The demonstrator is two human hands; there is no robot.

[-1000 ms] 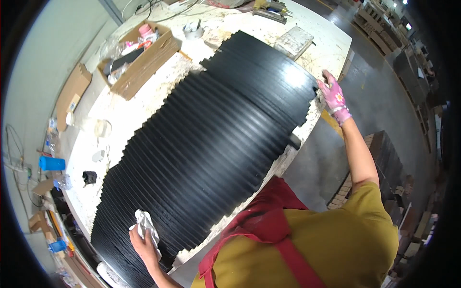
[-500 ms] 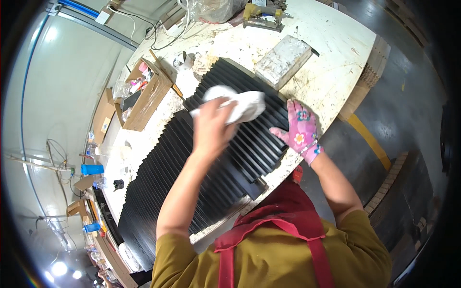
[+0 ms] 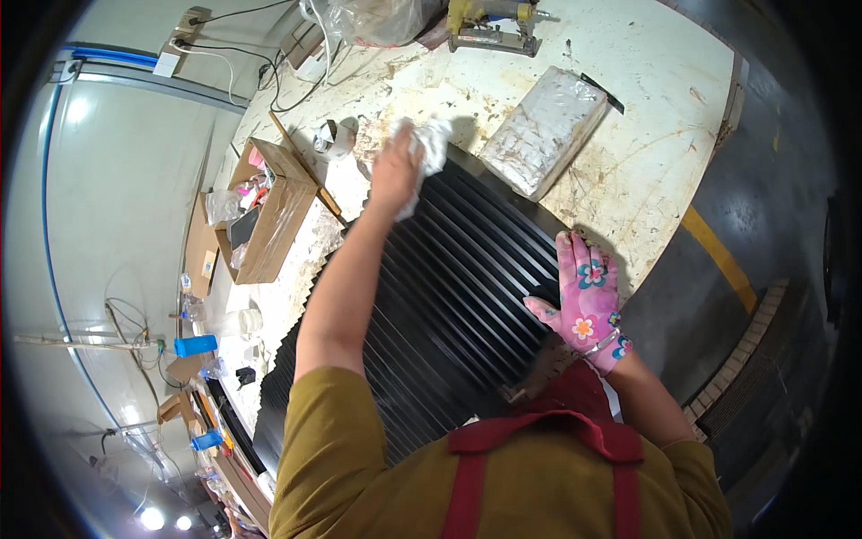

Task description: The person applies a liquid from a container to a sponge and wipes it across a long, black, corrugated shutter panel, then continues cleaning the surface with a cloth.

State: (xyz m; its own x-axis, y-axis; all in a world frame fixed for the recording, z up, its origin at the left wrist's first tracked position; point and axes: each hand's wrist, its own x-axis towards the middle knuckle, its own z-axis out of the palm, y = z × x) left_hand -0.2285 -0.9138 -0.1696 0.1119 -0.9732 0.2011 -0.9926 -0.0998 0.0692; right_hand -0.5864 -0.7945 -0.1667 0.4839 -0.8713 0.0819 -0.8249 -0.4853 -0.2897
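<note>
Bare, my left hand (image 3: 395, 171) grips a white cloth (image 3: 435, 144) at the far left end of a row of black slatted strips (image 3: 458, 260). The strips lie side by side on the table, their far ends stepped. My right hand (image 3: 585, 301), in a pink glove printed with flowers, rests with fingers stretched out at the right ends of the strips. Its thumb is spread toward them. Part of the strips is hidden under my left arm.
A pale, stained block (image 3: 546, 130) lies beyond the strips. A yellow nail gun (image 3: 492, 25) sits at the far edge. Left stand an open cardboard box (image 3: 278, 225) of small items and a roll of tape (image 3: 334, 139). The table (image 3: 664, 162) curves at right.
My left hand has moved the cloth away from me to the far end of the strips. The right hand stays at their right edge. The whole view has shifted slightly.
</note>
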